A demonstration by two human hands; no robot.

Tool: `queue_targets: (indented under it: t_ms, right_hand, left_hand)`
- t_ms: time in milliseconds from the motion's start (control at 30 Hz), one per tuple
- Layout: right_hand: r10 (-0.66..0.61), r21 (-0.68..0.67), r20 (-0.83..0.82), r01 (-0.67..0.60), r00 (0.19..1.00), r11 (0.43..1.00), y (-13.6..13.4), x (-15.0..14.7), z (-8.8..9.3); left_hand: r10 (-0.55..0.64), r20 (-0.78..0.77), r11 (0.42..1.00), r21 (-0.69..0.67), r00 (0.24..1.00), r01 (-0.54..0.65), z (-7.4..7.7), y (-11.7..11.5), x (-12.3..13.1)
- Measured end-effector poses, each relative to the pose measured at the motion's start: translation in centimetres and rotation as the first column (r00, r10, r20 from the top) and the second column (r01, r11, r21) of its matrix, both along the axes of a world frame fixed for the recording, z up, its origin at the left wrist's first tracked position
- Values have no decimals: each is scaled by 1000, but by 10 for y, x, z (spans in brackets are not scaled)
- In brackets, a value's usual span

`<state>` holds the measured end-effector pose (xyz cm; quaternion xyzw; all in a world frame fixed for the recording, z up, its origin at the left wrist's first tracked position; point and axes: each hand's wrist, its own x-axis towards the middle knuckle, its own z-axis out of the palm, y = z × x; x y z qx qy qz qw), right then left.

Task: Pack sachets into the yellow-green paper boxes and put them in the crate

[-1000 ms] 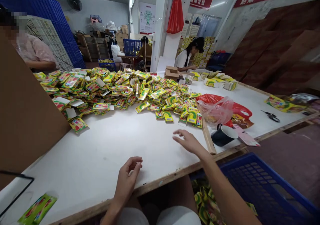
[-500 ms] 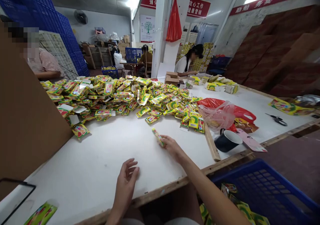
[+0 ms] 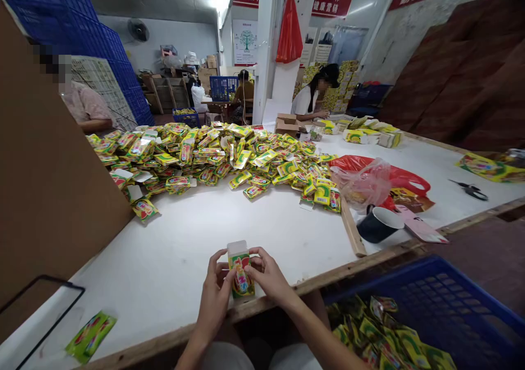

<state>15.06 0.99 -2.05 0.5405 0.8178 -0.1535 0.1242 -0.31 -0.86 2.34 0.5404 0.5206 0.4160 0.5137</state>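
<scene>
Between my two hands, close to the table's front edge, is a small yellow-green printed carton (image 3: 241, 274) with its white top flap standing open. My left hand (image 3: 217, 285) grips its left side, the thumb on the front face. On the right side my right hand (image 3: 264, 274) holds it too, thumb across the front and fingers behind. Beyond the hands a long heap of similar small cartons (image 3: 205, 156) spreads across the white table (image 3: 197, 222); several have white flaps sticking out. A green packet (image 3: 91, 337) lies alone at the front left.
A tall cardboard box (image 3: 61, 184) and a black wire frame (image 3: 61, 282) border the left. To the right are a wooden strip (image 3: 351, 227), a dark mug (image 3: 377, 225), plastic bags (image 3: 365, 181) and scissors (image 3: 470, 188). A blue basket (image 3: 443, 288) holds packets below. Other people sit farther back.
My right hand has brought the carton back toward the table edge and turned its front face to me. My left hand has moved in and taken its left side. The view has shifted slightly.
</scene>
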Motion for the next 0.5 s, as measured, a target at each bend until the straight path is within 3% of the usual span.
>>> queue_targets:
  t_ms: [233, 367, 500]
  right_hand:
    - [-50, 92, 162, 35, 985, 995, -17, -4, 3]
    - [-27, 127, 164, 5, 986, 992, -6, -1, -3]
    - [-85, 165, 134, 63, 987, 984, 9, -1, -5]
  left_hand:
    - [-136, -80, 991, -22, 988, 134, -2, 4, -5]
    - [-116, -72, 993, -14, 991, 116, -2, 3, -7]
    - [-75, 25, 996, -48, 997, 76, -2, 1, -5]
